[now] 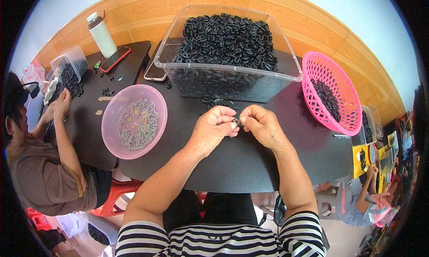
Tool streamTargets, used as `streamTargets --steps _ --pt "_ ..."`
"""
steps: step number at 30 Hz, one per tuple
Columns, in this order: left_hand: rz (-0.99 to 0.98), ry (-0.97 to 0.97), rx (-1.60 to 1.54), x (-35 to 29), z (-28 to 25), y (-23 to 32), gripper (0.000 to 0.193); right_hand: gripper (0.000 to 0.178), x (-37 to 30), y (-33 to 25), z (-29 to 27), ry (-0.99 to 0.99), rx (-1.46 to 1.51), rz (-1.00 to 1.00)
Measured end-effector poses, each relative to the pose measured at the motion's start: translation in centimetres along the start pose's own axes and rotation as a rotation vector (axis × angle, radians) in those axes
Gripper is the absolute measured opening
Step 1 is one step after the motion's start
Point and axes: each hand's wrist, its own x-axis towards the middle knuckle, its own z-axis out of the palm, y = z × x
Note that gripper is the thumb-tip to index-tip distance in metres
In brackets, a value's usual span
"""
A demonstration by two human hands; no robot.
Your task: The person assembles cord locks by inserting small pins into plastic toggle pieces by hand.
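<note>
Both my hands meet over the middle of the dark table, fingertips nearly touching. My left hand is closed, pinching a small dark piece that looks like the black plastic parts nearby. My right hand is also closed, thumb and forefinger pressed together against that piece; whatever lies between them is too small to name. Just beyond my fingers lie a few loose black parts and small silvery pins. Behind them stands a clear plastic bin heaped with black oval two-holed parts.
Left of my hands is a pink bowl of silvery pins; a pink lattice basket of black parts stands right. A phone lies by the bin. Another person works at left beside a bottle and a red-edged phone.
</note>
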Motion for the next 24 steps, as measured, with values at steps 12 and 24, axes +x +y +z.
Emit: streamTargets --steps 12,24 --pt "0.007 0.003 -0.014 0.1 -0.2 -0.3 0.022 0.008 0.1 0.5 0.4 0.017 0.063 -0.023" --pt "0.016 0.039 -0.028 0.0 -0.1 0.0 0.021 0.009 0.2 0.7 1.2 -0.018 0.102 0.008"
